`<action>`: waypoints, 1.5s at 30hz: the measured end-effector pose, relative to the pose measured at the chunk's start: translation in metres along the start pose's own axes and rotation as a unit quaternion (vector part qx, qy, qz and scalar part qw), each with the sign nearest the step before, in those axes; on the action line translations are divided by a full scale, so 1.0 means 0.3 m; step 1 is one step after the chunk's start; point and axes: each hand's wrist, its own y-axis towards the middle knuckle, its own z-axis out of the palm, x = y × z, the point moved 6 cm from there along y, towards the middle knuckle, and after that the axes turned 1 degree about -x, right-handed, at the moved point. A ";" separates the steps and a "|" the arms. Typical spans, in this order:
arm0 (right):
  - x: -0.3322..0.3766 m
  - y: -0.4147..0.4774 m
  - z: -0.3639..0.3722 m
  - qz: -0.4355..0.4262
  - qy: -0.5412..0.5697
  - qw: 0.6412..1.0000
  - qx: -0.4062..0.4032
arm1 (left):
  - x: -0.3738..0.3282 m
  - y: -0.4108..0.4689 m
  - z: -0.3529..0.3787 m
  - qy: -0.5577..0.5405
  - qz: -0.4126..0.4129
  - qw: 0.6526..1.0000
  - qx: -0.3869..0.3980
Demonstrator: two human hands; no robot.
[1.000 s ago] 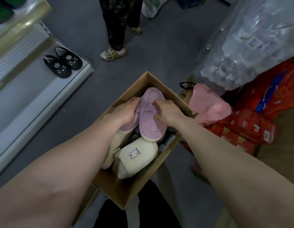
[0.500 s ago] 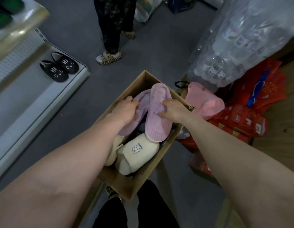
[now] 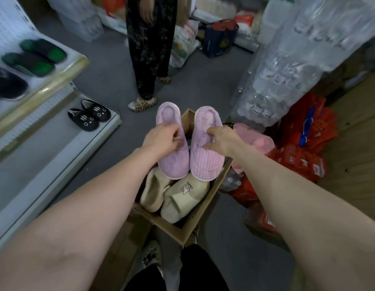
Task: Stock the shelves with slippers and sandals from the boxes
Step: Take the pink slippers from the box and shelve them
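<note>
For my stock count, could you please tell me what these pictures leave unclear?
Head view: box depths, hidden under cream slippers and lilac slippers.
Head view: lilac slippers' stitched wording, partly covered by left hand and right hand.
Head view: dark slipper on upper shelf, blurred, cut by left edge.

Arms (image 3: 87, 217) bare; blk trousers (image 3: 201, 269); pale clog (image 3: 152, 253) w/ dark charms.

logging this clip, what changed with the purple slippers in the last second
The purple slippers came up out of the box and apart: a second ago they lay overlapped in it under both hands; now the left hand grips one and the right hand grips the other, side by side above it. The cream slippers stayed in the box, the black cat slippers on the lower shelf.
</note>
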 end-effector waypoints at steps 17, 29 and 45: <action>0.366 -0.348 -0.065 -0.097 -0.021 0.993 -0.058 | 0.015 -0.458 -0.189 -0.024 -0.006 1.000 0.008; 0.484 -0.666 0.054 -0.193 -0.051 0.979 -0.035 | -0.062 -0.901 -0.168 0.004 -0.062 0.997 -0.045; 0.908 -0.895 0.138 -0.329 -0.107 0.938 0.000 | 0.037 -1.448 -0.317 0.034 -0.166 0.979 -0.116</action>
